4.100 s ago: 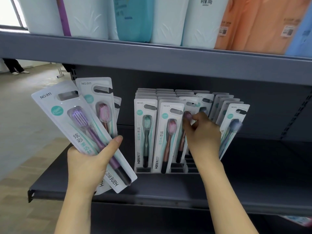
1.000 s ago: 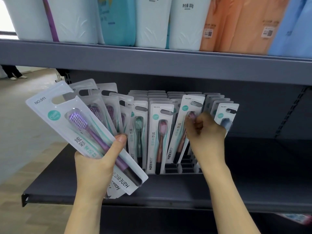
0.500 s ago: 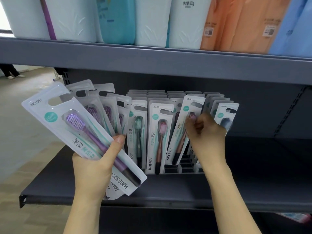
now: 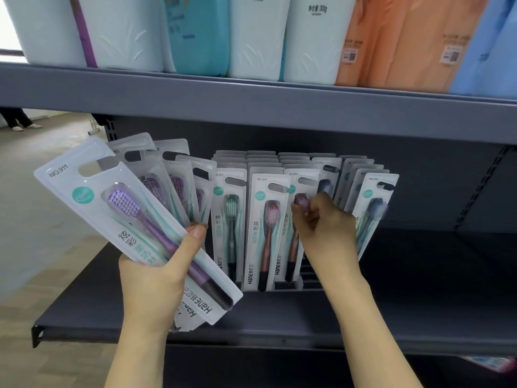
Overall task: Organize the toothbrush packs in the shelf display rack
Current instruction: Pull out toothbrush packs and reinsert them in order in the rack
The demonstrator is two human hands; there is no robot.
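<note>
Most of the sorting looked done when we reached this point: the rack (image 4: 288, 285) on the lower shelf (image 4: 279, 317) already held several rows of toothbrush packs (image 4: 268, 219) standing upright, one behind the other, with a green brush at the front of the left row and pink ones beside it. The rows at the right leaned outward — the front pack there, with a dark blue brush (image 4: 375, 217), was tilted toward the right and blurred. What was left, as we judged it, was the fan of purple-brush packs (image 4: 117, 219) not yet in the rack, plus straightening those leaning rows.

Our left hand (image 4: 156, 275) gripped that fan low down, near the handle ends, thumb pressed flat across the front pack and fingers hidden behind; the packs splayed up and to the left, in front of the rack's left edge. We counted about five, though the back ones overlapped too much to be sure.

Our right hand (image 4: 321, 225) reached into the middle rows with its fingers curled — they seemed to pinch the edge of a pink-brush pack (image 4: 291, 233) in the third row, near its head, wrist angled up from below. The exact contact was hidden by the knuckles.

On the shelf above stood tall white, teal and orange packages (image 4: 251, 37).
</note>
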